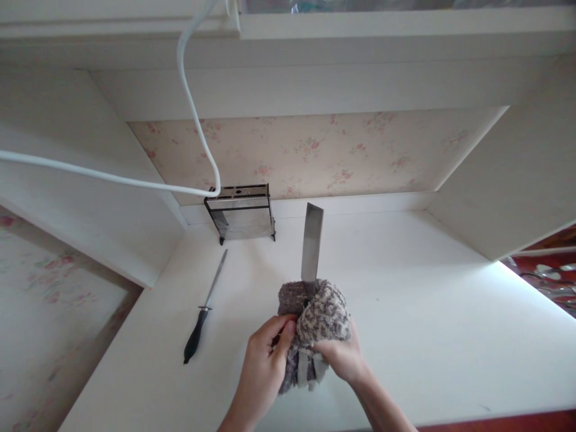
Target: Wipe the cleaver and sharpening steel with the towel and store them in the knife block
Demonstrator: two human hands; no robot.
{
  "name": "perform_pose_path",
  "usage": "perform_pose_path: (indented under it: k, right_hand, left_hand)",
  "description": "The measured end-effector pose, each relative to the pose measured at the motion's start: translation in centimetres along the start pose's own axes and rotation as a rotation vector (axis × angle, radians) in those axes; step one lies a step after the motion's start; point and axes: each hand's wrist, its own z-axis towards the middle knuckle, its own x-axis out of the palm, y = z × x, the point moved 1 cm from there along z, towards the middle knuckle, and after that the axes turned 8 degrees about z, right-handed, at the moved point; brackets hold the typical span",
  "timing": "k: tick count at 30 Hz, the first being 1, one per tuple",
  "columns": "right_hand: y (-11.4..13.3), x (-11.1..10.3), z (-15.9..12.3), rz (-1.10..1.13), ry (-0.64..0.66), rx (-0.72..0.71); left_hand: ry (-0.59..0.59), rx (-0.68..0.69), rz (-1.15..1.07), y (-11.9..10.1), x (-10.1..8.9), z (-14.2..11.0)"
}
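A grey-and-cream patterned cloth (324,313) is bunched around the lower part of a knife with a broad, blunt-ended blade (312,243). The blade points away from me, above the white counter; the cloth hides its handle. My left hand (269,354) pinches the cloth's left side between thumb and fingers. On the right, my right hand (342,355) is wrapped round the cloth, its fingers mostly hidden behind the folds. To the left on the counter lies a sharpening steel (206,309) with a black handle, apart from both hands.
A knife block (245,222) with slots on top stands at the back of the white counter (405,336). A white cable (198,120) hangs across the upper left. Cabinet panels (508,162) close in both sides, with a cabinet overhead.
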Motion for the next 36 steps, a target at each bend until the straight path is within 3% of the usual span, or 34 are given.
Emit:
perform_pose_path:
  k: [3,8,16,21,27,33,36]
  right_hand:
    - [-1.0,-0.1,-0.1,-0.050,-0.005,-0.086]
    - [-0.9,0.7,-0.2,-0.086,-0.030,-0.125]
    - [-2.5,0.7,-0.8,-0.039,-0.119,-0.091]
    - [-2.6,0.6,-1.3,-0.295,-0.058,-0.153]
    - [-1.7,0.3,-1.4,-0.486,0.038,-0.238]
    - [-1.4,0.5,-1.5,-0.489,0.082,-0.213]
    - [-1.0,0.9,-1.5,-0.415,0.182,-0.184]
  left_hand:
    - [0.027,0.015,-0.051,-0.4,0.5,0.1]
    - [-0.024,0.009,-0.108,0.5,1.5,0.2]
    - [0.112,-0.067,-0.432,0.0,1.0,0.7]
    - [0.091,-0.061,-0.500,0.1,1.2,0.7]
    - [0.003,-0.161,-0.573,1.1,2.1,0.8]
    - [-0.066,-0.218,-0.656,2.0,2.6,0.7]
    - [-0.067,-0.227,-0.715,2.0,2.6,0.5]
